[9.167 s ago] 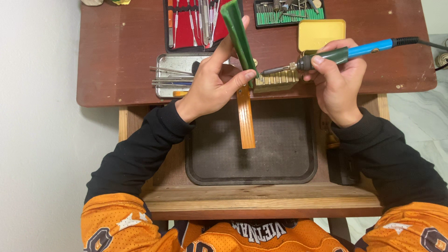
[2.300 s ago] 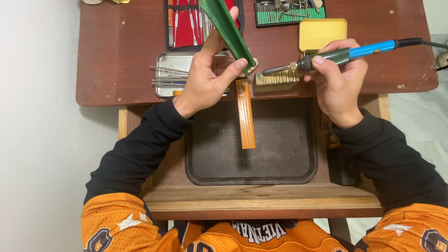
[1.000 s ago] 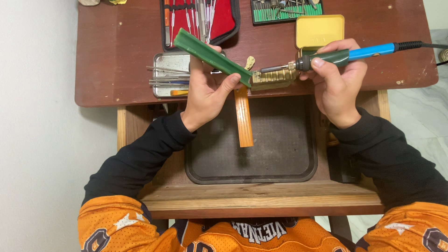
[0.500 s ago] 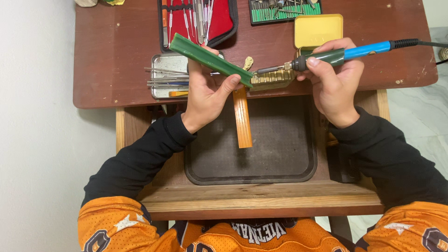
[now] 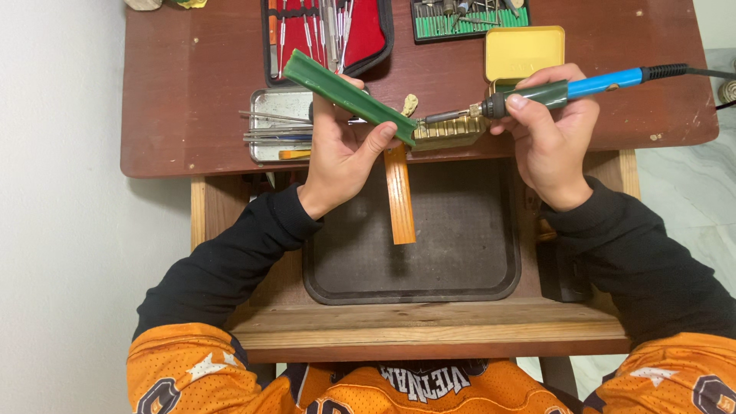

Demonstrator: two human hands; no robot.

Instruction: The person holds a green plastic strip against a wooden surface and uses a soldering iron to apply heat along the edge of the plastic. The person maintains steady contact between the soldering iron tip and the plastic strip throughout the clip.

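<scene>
One green bar (image 5: 349,96) sits clamped in the left hand (image 5: 343,149), slanting toward ten o'clock. One soldering iron (image 5: 553,90), gripped by the right hand (image 5: 553,138), points its tip at nine o'clock, touching the bar's end.

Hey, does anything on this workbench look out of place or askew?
One thing: the orange wooden strip juts out from the brown tabletop's front edge, overhanging the dark tray. Otherwise nothing stands out: the left hand holds a long green bar, and the right hand holds a blue-handled soldering iron.

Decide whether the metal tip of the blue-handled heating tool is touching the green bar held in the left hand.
Touching. In the head view, the tool's tip ends right at the lower end of the green bar, with no gap visible between them.
</scene>
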